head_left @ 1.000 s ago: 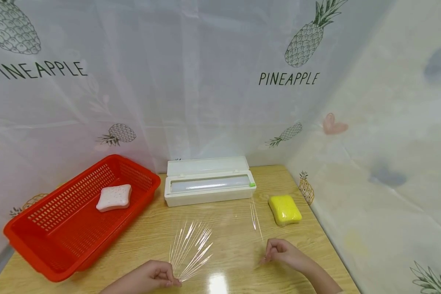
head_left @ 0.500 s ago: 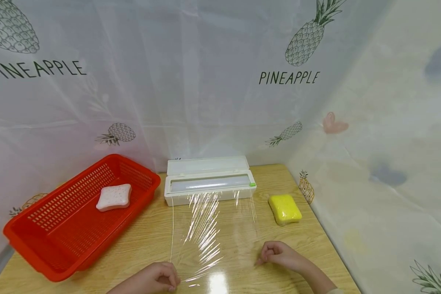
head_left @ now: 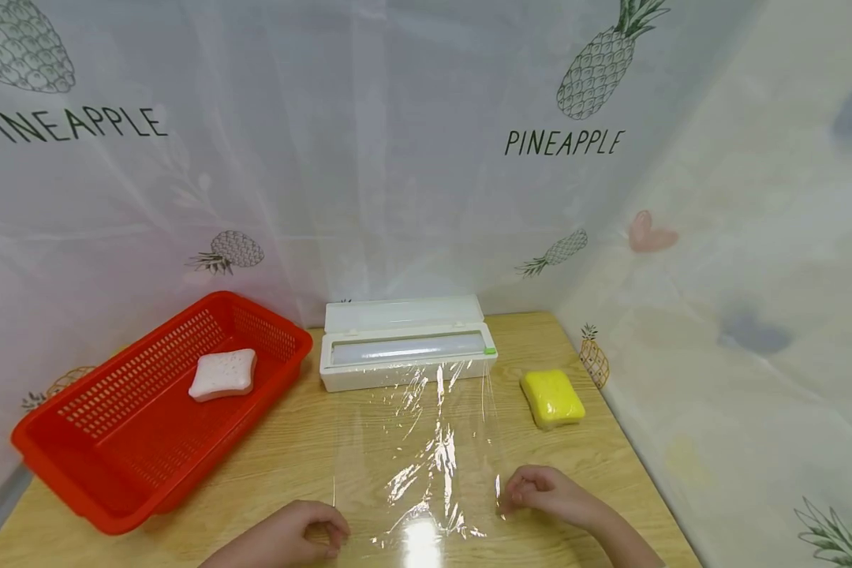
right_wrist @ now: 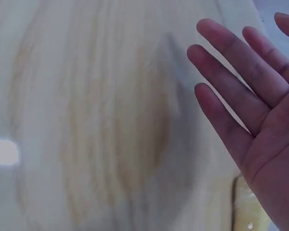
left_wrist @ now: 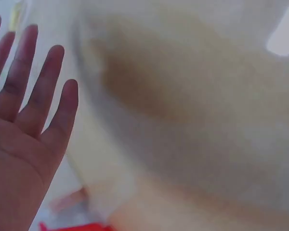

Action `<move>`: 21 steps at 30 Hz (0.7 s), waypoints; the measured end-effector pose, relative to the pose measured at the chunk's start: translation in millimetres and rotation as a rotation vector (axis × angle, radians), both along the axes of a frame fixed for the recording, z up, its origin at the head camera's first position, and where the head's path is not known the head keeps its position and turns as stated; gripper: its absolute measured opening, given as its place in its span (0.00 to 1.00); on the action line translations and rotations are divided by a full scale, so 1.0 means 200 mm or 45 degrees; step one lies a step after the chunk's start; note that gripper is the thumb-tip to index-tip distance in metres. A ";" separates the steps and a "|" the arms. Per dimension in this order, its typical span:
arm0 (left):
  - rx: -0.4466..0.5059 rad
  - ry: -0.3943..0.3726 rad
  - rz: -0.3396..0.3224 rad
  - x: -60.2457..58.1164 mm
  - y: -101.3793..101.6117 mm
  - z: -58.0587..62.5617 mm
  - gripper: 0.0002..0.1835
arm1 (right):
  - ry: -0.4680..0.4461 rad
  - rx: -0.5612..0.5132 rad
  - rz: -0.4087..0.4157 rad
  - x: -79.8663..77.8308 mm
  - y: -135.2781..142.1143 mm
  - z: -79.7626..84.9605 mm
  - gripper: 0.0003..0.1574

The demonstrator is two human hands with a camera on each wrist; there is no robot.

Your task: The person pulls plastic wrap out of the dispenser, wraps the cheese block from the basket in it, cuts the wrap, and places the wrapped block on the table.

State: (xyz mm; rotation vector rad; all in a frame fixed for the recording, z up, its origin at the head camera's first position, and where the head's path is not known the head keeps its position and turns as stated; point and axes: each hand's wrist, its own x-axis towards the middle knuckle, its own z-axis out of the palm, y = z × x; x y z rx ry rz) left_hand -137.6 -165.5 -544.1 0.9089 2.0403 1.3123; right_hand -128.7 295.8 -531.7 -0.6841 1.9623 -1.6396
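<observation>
- You look to be at the step of drawing out clear film (head_left: 461,450): it runs toward you from the front of the white box (head_left: 369,381), over the worktop (head_left: 294,454), with no cut visible.
- Your left hand (head_left: 291,536) is in front of the box's left end, just beside the film; your right hand (head_left: 555,498) is in front of the box and past its right end, by the other edge.
- In the wrist views your fingers look mostly straight and slightly spread; from above, they bend near the film. You cannot tell whether either hand pinches it.
- The next move probably calls for an even hold on both edges, lest the film fold or cling to itself.
- The film is thin, glossy and creased, with bright glints down its middle; its near edge is hard to make out.
- The box's lid (head_left: 403,315) stands raised behind its roll (head_left: 406,348).
- Right of the box lies a yellow sponge (head_left: 554,398); left of it, a red basket (head_left: 138,430) holds a pale sponge (head_left: 222,375).
</observation>
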 end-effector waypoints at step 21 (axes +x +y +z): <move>-0.458 0.552 0.535 -0.58 -0.43 0.71 0.22 | 0.247 -0.065 -0.437 -0.05 -0.57 0.19 0.15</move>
